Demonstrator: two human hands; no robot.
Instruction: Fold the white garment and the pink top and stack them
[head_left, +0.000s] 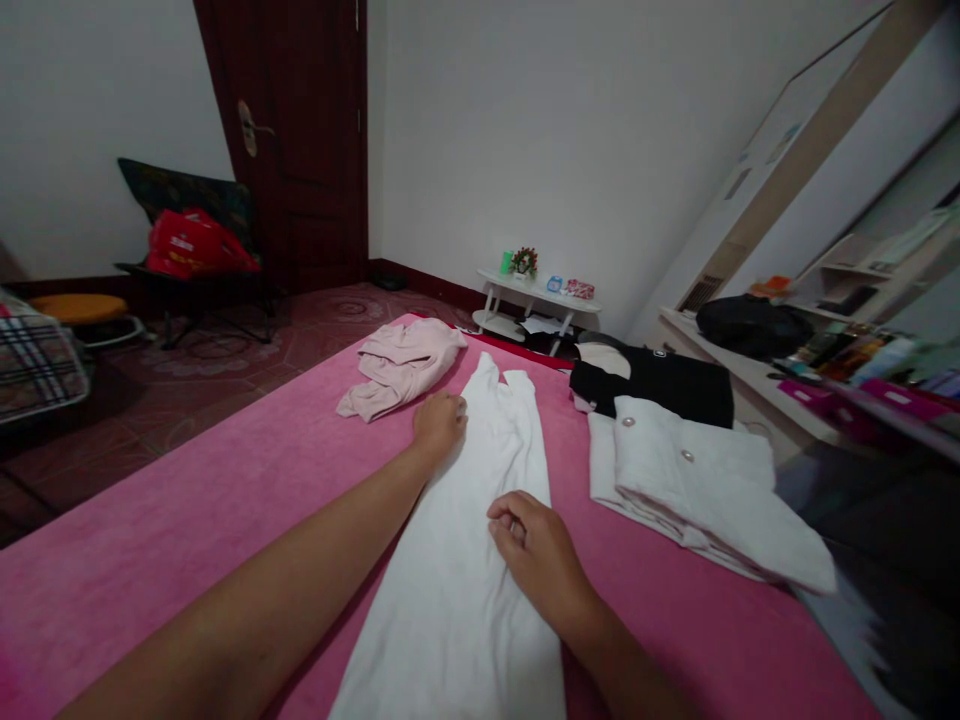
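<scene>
A long white garment (pixel 465 560) lies flat along the middle of a pink bed cover (pixel 187 520). My left hand (pixel 439 420) reaches far forward and rests on the garment's left edge near its upper part, fingers curled down onto the cloth. My right hand (pixel 536 550) presses on the garment's middle, near its right edge, fingers bent against the fabric. Neither hand lifts anything.
A crumpled pale pink garment (pixel 401 365) lies beyond my left hand. To the right sit a folded white garment with buttons (pixel 697 480) and a black one (pixel 660 380). A small white table (pixel 536 300), a dark door (pixel 300 140), a chair with a red bag (pixel 191 245) and a cluttered shelf (pixel 825 380) surround the bed.
</scene>
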